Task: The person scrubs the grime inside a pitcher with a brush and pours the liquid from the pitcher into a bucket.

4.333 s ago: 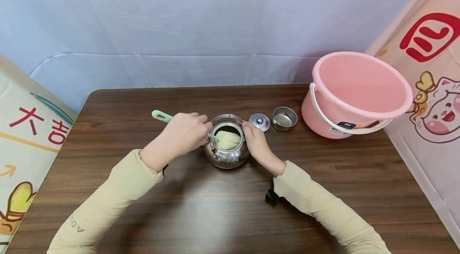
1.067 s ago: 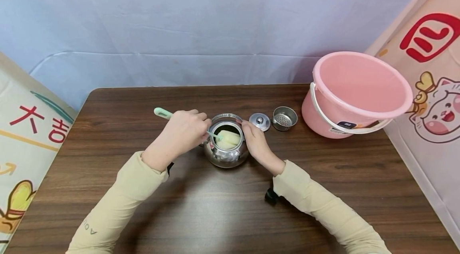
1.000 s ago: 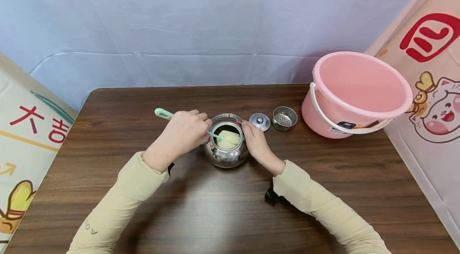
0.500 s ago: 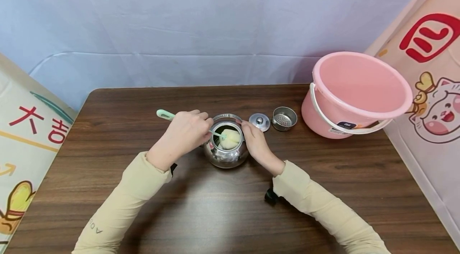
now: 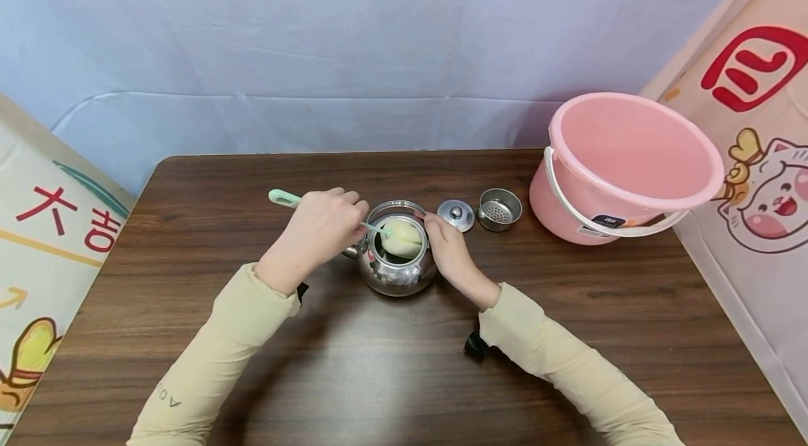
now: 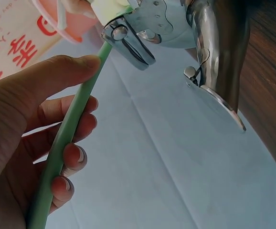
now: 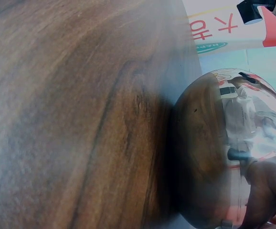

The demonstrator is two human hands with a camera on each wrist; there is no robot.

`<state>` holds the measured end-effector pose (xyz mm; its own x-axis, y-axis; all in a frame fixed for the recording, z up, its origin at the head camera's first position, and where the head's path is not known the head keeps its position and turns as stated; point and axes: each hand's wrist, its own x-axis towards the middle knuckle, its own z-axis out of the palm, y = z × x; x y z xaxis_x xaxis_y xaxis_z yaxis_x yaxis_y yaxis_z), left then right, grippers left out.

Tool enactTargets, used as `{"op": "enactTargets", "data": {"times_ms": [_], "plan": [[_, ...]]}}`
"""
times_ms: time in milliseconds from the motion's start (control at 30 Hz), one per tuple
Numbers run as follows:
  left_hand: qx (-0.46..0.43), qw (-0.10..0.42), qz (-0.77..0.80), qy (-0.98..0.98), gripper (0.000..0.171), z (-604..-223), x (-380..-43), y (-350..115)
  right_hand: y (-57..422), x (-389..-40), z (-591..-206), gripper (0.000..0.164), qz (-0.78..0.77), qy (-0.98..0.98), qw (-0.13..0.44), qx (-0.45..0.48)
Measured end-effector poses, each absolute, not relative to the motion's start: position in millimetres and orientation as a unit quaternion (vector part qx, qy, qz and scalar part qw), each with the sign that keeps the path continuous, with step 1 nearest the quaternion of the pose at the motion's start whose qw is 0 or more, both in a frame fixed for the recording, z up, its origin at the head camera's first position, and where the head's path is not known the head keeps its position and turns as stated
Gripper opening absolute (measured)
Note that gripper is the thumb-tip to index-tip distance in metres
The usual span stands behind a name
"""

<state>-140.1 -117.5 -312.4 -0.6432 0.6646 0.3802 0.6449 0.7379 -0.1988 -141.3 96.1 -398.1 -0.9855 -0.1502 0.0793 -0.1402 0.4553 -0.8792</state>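
Observation:
In the head view, my left hand (image 5: 318, 228) holds a sponge bottle brush by its light green handle (image 5: 284, 198). In the left wrist view, its fingers curl around that handle (image 6: 64, 136), with the thumb laid along it. The brush's pale yellow sponge head (image 5: 404, 241) sits in the mouth of a shiny steel kettle (image 5: 398, 282). On the kettle's right side, my right hand (image 5: 449, 249) holds its body near the rim; some of its fingers are hidden. The kettle's spout (image 6: 219, 52) shows in the left wrist view.
Right of the kettle lie its metal lid (image 5: 456, 214) and a perforated steel strainer (image 5: 499, 209). A pink bucket (image 5: 568, 211) with a pale handle stands at the table's right. The brown wooden table (image 5: 379, 376) meets a pale cloth backdrop behind.
Inside the kettle mouth, the sponge head has moved toward the far rim and turned. My left hand has drawn slightly left with the brush. The right hand and kettle have barely moved.

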Motion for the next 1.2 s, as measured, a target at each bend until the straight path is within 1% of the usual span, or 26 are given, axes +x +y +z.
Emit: {"op": "enactTargets", "data": {"times_ms": [900, 1200], "plan": [[-0.366, 0.206, 0.043, -0.907, 0.021, -301, -131, -120, 95, -142, -398, 0.042, -0.509, 0.857, -0.003, -0.079], [-0.374, 0.195, 0.041, -0.906, 0.024, -301, -128, -118, 95, -141, -399, 0.041, -0.511, 0.856, -0.006, -0.075]]}}
